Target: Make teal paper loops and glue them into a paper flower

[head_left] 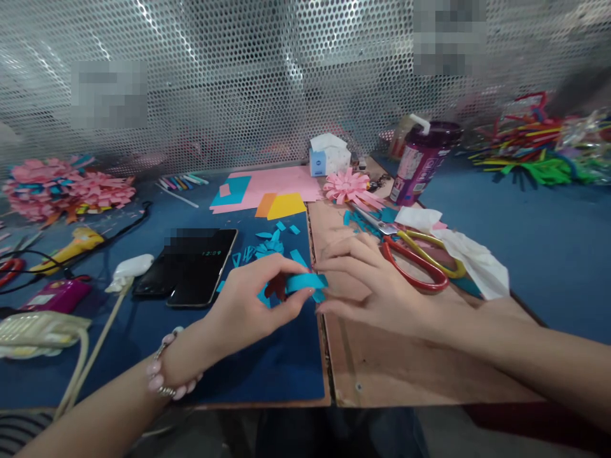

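My left hand (252, 296), with a beaded bracelet at the wrist, pinches a curled blue paper strip (304, 282) between thumb and forefinger. Something dark red shows behind the strip, inside the hand's curve. Just right of the strip is my right hand (377, 280), its fingers spread and curved, with nothing visible held in them. Its fingertips are close to the strip's end; whether they touch it I cannot tell. Beyond my left hand lie blue paper pieces (270, 245). Red-handled scissors (415, 270) and yellow-handled scissors (432, 240) rest beyond my right hand.
Two phones (203, 267), a white charger (131, 270) and cables lie left. Pink sheets (277, 181), a pink paper flower (351, 187), a tissue box (329, 156) and a purple cup (422, 162) stand or lie farther back. Crumpled tissue (477, 261) lies right.
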### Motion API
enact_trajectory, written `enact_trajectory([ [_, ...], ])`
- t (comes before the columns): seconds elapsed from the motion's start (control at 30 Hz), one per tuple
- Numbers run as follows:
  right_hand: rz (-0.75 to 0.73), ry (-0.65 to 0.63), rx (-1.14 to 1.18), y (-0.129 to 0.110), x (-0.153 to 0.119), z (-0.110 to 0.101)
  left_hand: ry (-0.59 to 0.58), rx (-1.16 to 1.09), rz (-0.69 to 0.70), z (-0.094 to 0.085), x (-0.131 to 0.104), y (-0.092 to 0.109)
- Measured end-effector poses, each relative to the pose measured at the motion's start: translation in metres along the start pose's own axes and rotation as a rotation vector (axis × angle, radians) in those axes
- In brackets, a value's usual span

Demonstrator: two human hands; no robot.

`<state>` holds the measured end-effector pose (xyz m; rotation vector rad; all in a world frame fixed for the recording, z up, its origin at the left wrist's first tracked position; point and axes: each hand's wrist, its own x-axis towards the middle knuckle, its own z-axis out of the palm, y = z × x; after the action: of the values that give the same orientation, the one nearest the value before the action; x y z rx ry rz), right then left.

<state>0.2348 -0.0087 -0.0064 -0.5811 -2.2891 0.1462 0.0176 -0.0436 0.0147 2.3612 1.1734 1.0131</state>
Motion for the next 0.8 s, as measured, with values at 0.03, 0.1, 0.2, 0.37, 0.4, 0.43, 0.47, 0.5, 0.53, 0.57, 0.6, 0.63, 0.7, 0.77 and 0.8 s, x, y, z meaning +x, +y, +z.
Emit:
enact_trajectory([
  [0.03,-0.007,-0.009,0.024,-0.0019,0.0001,-0.0016,0.003,0.004,0.052,-0.0008,-0.0010,0.0012],
  [0.1,-0.025,-0.011,0.059,-0.0055,0.0005,-0.0042,0.004,-0.002,0.136,-0.0023,-0.0029,0.0028],
  [0.2,-0.054,0.014,0.075,-0.0085,0.0011,-0.0057,0.017,-0.021,0.214,-0.0033,-0.0049,0.0033],
  [0.37,-0.091,0.043,0.067,-0.0080,0.0015,-0.0058,0.015,-0.029,0.272,-0.0029,-0.0061,0.0033],
  [0.4,-0.095,0.047,0.066,-0.0077,0.0015,-0.0059,0.017,-0.030,0.281,-0.0027,-0.0061,0.0036],
  [0.43,-0.098,0.049,0.066,-0.0075,0.0014,-0.0061,0.021,-0.031,0.291,-0.0026,-0.0061,0.0038],
  [0.47,-0.102,0.053,0.065,-0.0074,0.0014,-0.0064,0.025,-0.031,0.301,-0.0025,-0.0060,0.0041],
  [0.5,-0.105,0.055,0.063,-0.0075,0.0014,-0.0066,0.030,-0.030,0.309,-0.0025,-0.0059,0.0043],
  [0.53,-0.107,0.058,0.061,-0.0076,0.0014,-0.0069,0.034,-0.028,0.316,-0.0025,-0.0057,0.0044],
  [0.57,-0.108,0.062,0.059,-0.0079,0.0015,-0.0071,0.036,-0.026,0.317,-0.0025,-0.0055,0.0045],
  [0.6,-0.108,0.067,0.058,-0.0082,0.0016,-0.0073,0.036,-0.026,0.316,-0.0026,-0.0053,0.0045],
  [0.63,-0.107,0.071,0.058,-0.0086,0.0017,-0.0076,0.037,-0.027,0.315,-0.0026,-0.0051,0.0045],
  [0.7,-0.107,0.072,0.056,-0.0091,0.0019,-0.0081,0.038,-0.031,0.314,-0.0026,-0.0047,0.0045],
  [0.77,-0.112,0.071,0.051,-0.0093,0.0019,-0.0086,0.036,-0.031,0.315,-0.0026,-0.0046,0.0046],
  [0.8,-0.114,0.070,0.048,-0.0092,0.0019,-0.0088,0.037,-0.030,0.319,-0.0026,-0.0047,0.0047],
])
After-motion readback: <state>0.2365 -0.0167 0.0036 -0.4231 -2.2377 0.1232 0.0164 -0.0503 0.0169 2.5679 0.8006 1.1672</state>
